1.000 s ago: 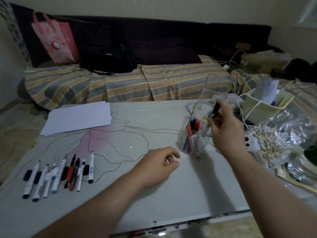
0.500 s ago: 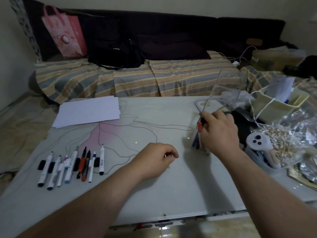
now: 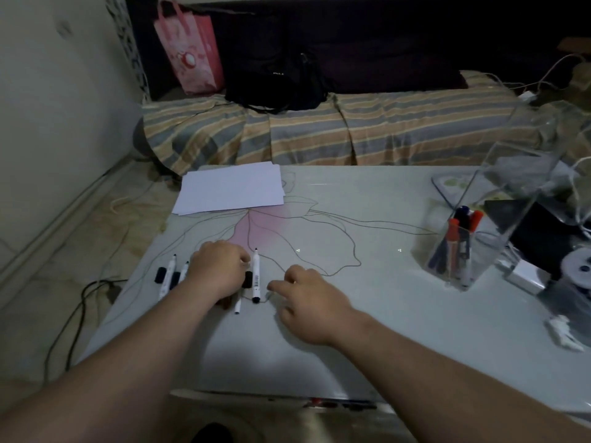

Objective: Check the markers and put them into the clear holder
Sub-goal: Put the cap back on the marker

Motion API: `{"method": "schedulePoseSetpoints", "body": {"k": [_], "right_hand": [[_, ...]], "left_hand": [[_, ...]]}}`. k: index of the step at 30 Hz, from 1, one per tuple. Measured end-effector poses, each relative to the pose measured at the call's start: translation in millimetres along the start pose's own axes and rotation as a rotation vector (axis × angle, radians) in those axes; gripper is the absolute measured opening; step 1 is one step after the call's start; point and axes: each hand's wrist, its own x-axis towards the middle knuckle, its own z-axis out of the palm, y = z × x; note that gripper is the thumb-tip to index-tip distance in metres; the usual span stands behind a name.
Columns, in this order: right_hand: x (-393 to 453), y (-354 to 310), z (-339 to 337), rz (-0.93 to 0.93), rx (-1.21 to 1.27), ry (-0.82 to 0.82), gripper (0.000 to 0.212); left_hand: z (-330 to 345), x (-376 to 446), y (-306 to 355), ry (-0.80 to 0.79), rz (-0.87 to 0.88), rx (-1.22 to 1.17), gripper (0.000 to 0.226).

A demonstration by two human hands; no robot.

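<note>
From your head camera, your left hand [image 3: 217, 270] lies knuckles-up over the middle of the row of white-barrelled markers [image 3: 168, 278] at the near left of the pale glass-topped table [image 3: 367, 314]; its fingers are curled downward onto the markers beneath, though whether they actually pinch one you cannot tell, since the hand hides them. To its left two markers show, uncapped with dark tips pointing away from you, and loose black caps [image 3: 161, 274] lie beside them; to its right one white marker with a black end [image 3: 256, 276] lies alone, tip away, another black cap just beside it, and a thinner white pen end [image 3: 237, 307] pokes out under your wrist. Your right hand [image 3: 307, 298] hovers low just right of that lone marker, fingers loosely bent and holding nothing, the forefinger reaching leftward toward it but apart from it.

The clear plastic holder [image 3: 454, 251] stands well apart on the right side of the table, upright and square-walled; inside it lean several capped markers, two with orange-red caps [image 3: 453, 225] and at least one dark blue cap, their barrels tilted against the walls. A stack of white paper sheets [image 3: 230, 188] rests at the far left of the table; behind it a striped bedcover [image 3: 319, 132] drapes a couch, with a pink bag [image 3: 188, 49] and a black bag [image 3: 275, 81] on top.
</note>
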Motion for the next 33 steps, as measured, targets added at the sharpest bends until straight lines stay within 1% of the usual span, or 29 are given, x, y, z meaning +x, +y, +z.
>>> {"method": "schedulePoseSetpoints", "body": {"k": [4,7,9,12,14,16,17,19,21,23,25,26,27,28,29,30,33], "right_hand": [[19,-22,17,-0.001,-0.023,-0.074,0.049],[24,-26,25,-0.007,-0.051,-0.088,0.048],[24,-25,28,0.012,-0.074,-0.067,0.045],[24,-19,22,0.136,-0.09,0.028,0.04],[22,-5,15,0.241,-0.121,0.033,0.039],[17,15,4,0.33,-0.106,0.017,0.041],[14,25,-1,0.367,-0.071,0.027,0.038],[6,46,-13,0.454,0.071,0.065,0.02],[-7,63,-25,0.575,0.305,0.068,0.023],[-21,75,-37,0.647,0.558,0.073,0.025],[-35,80,-50,0.644,0.753,0.156,0.022],[-41,80,-57,0.624,0.79,0.213,0.023],[-46,79,-64,0.586,0.773,0.273,0.025],[-52,79,-69,0.538,0.716,0.329,0.021],[-57,79,-74,0.484,0.636,0.368,0.015],[-62,79,-78,0.429,0.534,0.389,0.014],[-75,79,-83,0.306,0.179,0.407,0.036]], "left_hand": [[9,-1,-7,-0.025,0.033,0.035,0.025],[13,-1,-3,-0.034,0.066,0.033,0.023],[15,-1,1,-0.048,0.098,0.015,0.023],[20,-4,11,-0.057,0.141,0.003,0.03],[24,-5,19,-0.059,0.161,0.0,0.034],[26,-6,26,-0.085,0.173,-0.071,0.031],[26,-7,29,-0.093,0.176,-0.138,0.027],[22,-8,35,-0.071,0.174,-0.341,0.022],[15,-12,44,-0.036,0.179,-0.593,0.019],[9,-14,52,-0.03,0.189,-0.788,0.024],[6,-15,60,-0.05,0.198,-0.933,0.024],[4,-16,65,-0.063,0.208,-1.0,0.025],[3,-18,69,-0.067,0.217,-1.055,0.026],[3,-18,72,-0.056,0.223,-1.081,0.029],[3,-18,75,-0.041,0.227,-1.089,0.03],[2,-18,79,-0.029,0.227,-1.083,0.032],[1,-18,88,-0.018,0.228,-1.067,0.034]]}}
